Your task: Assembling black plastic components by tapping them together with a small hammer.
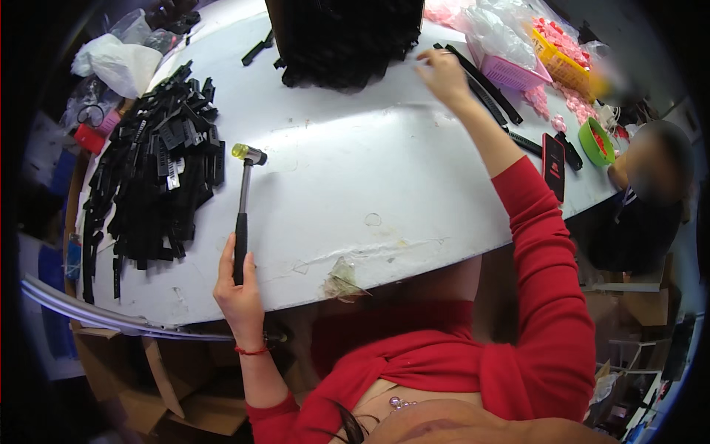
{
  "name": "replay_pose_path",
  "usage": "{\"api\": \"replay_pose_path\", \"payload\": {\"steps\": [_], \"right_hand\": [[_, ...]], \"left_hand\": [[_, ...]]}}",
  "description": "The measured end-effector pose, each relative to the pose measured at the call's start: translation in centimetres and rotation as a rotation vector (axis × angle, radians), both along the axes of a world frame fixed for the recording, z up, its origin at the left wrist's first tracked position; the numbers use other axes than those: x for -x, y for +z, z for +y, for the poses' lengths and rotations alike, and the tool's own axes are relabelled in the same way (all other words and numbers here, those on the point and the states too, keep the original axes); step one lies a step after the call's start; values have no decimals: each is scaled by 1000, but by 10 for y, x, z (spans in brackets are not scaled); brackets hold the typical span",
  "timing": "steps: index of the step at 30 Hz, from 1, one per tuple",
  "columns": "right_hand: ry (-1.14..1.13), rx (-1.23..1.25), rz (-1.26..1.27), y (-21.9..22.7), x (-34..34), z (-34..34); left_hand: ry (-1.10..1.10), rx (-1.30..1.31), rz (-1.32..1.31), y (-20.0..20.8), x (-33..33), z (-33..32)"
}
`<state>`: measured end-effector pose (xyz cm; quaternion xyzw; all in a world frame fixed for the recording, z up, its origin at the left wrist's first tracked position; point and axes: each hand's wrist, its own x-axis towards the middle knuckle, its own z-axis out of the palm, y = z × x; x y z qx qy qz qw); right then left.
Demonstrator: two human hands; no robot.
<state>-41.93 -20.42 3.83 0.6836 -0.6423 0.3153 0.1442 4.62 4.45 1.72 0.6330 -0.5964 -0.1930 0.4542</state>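
My left hand (238, 285), with a red cord at its wrist, is closed around the black handle of a small mallet (242, 222). The mallet has a steel shaft and a head with a yellow face, and its head points away from me over the white table. Reaching far to the right, my right hand (446, 76) has its fingers stretched apart, with nothing visible in them. It is beside several long black strips (494, 96) and just right of a dense heap of black pieces (355, 44) at the far edge.
A big pile of black strips (159, 170) covers the table's left side. At right are a red-edged phone (553, 169), a green bowl (596, 142), a pink basket (515, 74) and a yellow basket (563, 65) with pink pieces. Another person (651, 192) is at the right edge.
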Motion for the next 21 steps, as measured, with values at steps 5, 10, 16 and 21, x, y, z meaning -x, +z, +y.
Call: {"api": "replay_pose_path", "payload": {"steps": [5, 10, 16, 21], "right_hand": [[274, 82, 121, 2, -107, -30], [55, -202, 194, 14, -138, -73], [-70, -366, 195, 13, -155, -91], [1, -161, 206, 0, -160, -65]], "left_hand": [[-3, -51, 14, 3, -3, 2], [-27, -5, -26, -1, -1, 1], [-49, 4, 4, -1, -1, 3], [-26, 27, -13, 1, -3, 4]]}}
